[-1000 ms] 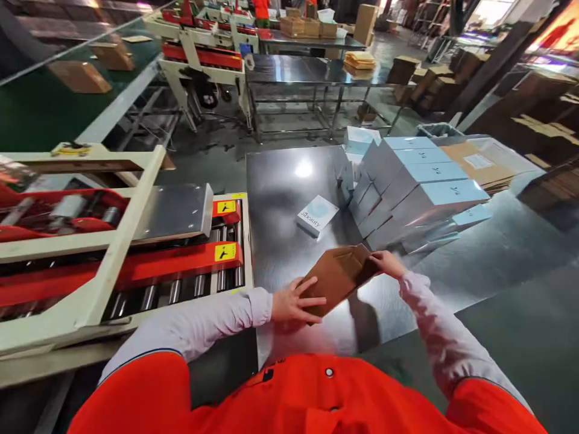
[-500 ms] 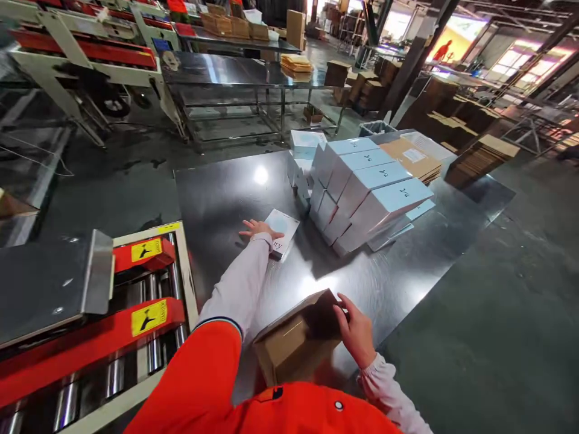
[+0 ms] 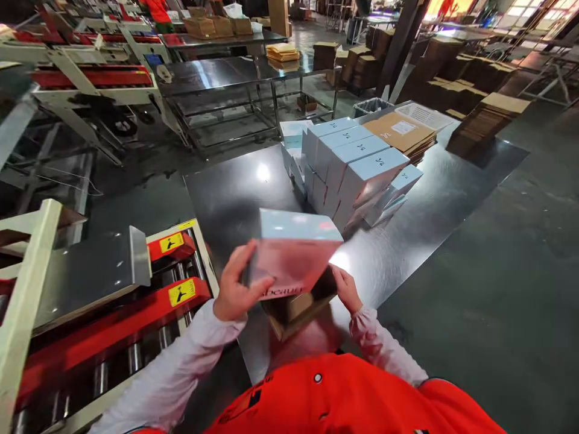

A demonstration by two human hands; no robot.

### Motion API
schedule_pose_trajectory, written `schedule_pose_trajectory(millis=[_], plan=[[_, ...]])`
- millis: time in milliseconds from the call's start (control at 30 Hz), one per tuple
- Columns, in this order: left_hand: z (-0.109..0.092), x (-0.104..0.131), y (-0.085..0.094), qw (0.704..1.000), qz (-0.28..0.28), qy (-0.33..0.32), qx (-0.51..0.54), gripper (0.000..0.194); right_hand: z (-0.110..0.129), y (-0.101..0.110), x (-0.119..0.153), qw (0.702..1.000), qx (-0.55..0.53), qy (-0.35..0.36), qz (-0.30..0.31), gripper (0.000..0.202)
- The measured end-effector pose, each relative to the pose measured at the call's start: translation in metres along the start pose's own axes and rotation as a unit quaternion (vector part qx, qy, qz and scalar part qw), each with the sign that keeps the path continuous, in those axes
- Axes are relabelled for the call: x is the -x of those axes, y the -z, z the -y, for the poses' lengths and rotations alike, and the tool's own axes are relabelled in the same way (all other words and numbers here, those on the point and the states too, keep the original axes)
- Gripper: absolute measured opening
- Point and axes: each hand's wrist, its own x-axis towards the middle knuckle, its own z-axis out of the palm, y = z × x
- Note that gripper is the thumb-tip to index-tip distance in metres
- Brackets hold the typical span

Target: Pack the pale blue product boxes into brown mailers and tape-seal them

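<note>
My left hand (image 3: 239, 283) grips the left end of a white box (image 3: 294, 259) with dark lettering on its front, holding it up and tilted. Below it, an open brown cardboard box (image 3: 289, 316) sits at the near edge of the metal table, partly covered by the white box. My right hand (image 3: 347, 288) is closed on the right edge of that cardboard box, with its fingertips partly hidden.
Several white boxes (image 3: 357, 157) are stacked on the metal table (image 3: 420, 229), with flat brown cardboard (image 3: 398, 131) behind them. To the left stands a roller machine with red bars (image 3: 113, 331). A pile of folded cartons (image 3: 488, 123) stands at right.
My left hand has lifted the white box off the table and brought it nearer, over the cardboard box. My right hand stays at the cardboard box's edge. The view has shifted slightly.
</note>
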Motion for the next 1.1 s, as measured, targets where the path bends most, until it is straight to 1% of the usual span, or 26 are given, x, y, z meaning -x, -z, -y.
schedule_pose_trajectory(millis=[67, 100, 133, 167, 233, 300, 333, 367, 400, 467, 500, 533, 600, 633, 667, 733, 800, 833, 900, 933, 967, 1000, 1033, 1100], plan=[[-0.026, 0.028, 0.002, 0.991, 0.115, -0.018, -0.062, 0.07, 0.001, -0.002, 0.001, 1.0, -0.004, 0.001, 0.0, 0.062], [-0.035, 0.039, 0.0, 0.981, 0.16, -0.018, -0.11, 0.065, 0.0, -0.003, 0.002, 1.0, -0.006, 0.003, -0.001, 0.061], [-0.04, 0.048, -0.003, 0.969, 0.186, -0.01, -0.163, 0.062, -0.001, -0.004, 0.003, 1.0, -0.008, 0.007, -0.004, 0.06], [-0.042, 0.056, -0.005, 0.958, 0.192, 0.01, -0.214, 0.062, -0.002, -0.005, 0.003, 1.0, -0.009, 0.013, -0.009, 0.059], [-0.039, 0.071, -0.005, 0.937, 0.179, 0.08, -0.29, 0.064, -0.005, -0.007, 0.004, 0.999, 0.003, 0.02, -0.03, 0.058], [-0.032, 0.085, -0.002, 0.92, 0.205, 0.154, -0.296, 0.066, -0.007, -0.009, 0.003, 0.998, 0.026, 0.023, -0.054, 0.056], [-0.029, 0.089, -0.001, 0.918, 0.218, 0.178, -0.28, 0.068, -0.008, -0.01, 0.003, 0.997, 0.037, 0.024, -0.06, 0.055], [-0.027, 0.091, -0.001, 0.923, 0.212, 0.187, -0.26, 0.071, -0.008, -0.011, 0.002, 0.997, 0.044, 0.025, -0.061, 0.054], [-0.026, 0.09, -0.002, 0.935, 0.184, 0.182, -0.242, 0.078, -0.009, -0.012, 0.002, 0.997, 0.046, 0.026, -0.059, 0.053], [-0.024, 0.079, -0.007, 0.961, 0.102, 0.138, -0.217, 0.098, -0.009, -0.015, 0.001, 0.997, 0.043, 0.029, -0.048, 0.052], [-0.023, 0.071, -0.012, 0.97, 0.088, 0.104, -0.202, 0.102, -0.009, -0.016, 0.001, 0.998, 0.041, 0.031, -0.045, 0.052], [-0.02, 0.062, -0.017, 0.976, 0.103, 0.067, -0.18, 0.099, -0.009, -0.016, 0.0, 0.998, 0.038, 0.03, -0.045, 0.052], [-0.012, 0.048, -0.028, 0.978, 0.166, 0.0, -0.125, 0.077, -0.01, -0.017, -0.002, 0.998, 0.029, 0.022, -0.052, 0.052], [-0.006, 0.044, -0.033, 0.978, 0.183, -0.022, -0.101, 0.064, -0.01, -0.017, -0.003, 0.998, 0.022, 0.016, -0.055, 0.052], [-0.001, 0.044, -0.037, 0.979, 0.185, -0.035, -0.084, 0.055, -0.011, -0.017, -0.005, 0.998, 0.016, 0.01, -0.056, 0.052], [0.009, 0.05, -0.039, 0.981, 0.172, -0.049, -0.081, 0.047, -0.012, -0.018, -0.009, 0.999, 0.01, 0.007, -0.052, 0.054], [0.014, 0.062, -0.032, 0.978, 0.166, -0.038, -0.116, 0.05, -0.013, -0.02, -0.011, 0.999, 0.012, 0.014, -0.051, 0.055], [0.014, 0.069, -0.026, 0.977, 0.158, -0.014, -0.145, 0.054, -0.014, -0.02, -0.012, 0.998, 0.013, 0.019, -0.054, 0.055], [0.01, 0.081, -0.014, 0.967, 0.131, 0.078, -0.204, 0.06, -0.015, -0.02, -0.011, 0.998, 0.018, 0.025, -0.062, 0.054], [0.005, 0.087, -0.01, 0.956, 0.134, 0.136, -0.224, 0.061, -0.015, -0.02, -0.01, 0.997, 0.027, 0.029, -0.061, 0.054], [0.0, 0.091, -0.008, 0.942, 0.158, 0.186, -0.231, 0.062, -0.016, -0.02, -0.008, 0.997, 0.048, 0.042, -0.043, 0.054], [-0.007, 0.094, -0.01, 0.928, 0.198, 0.217, -0.228, 0.063, -0.015, -0.02, -0.007, 0.995, 0.075, 0.062, -0.007, 0.054], [-0.013, 0.095, -0.015, 0.916, 0.256, 0.221, -0.217, 0.065, -0.014, -0.021, -0.007, 0.99, 0.104, 0.086, 0.044, 0.054], [-0.024, 0.093, -0.032, 0.896, 0.363, 0.174, -0.188, 0.069, -0.009, -0.023, -0.012, 0.965, 0.148, 0.137, 0.166, 0.049]])
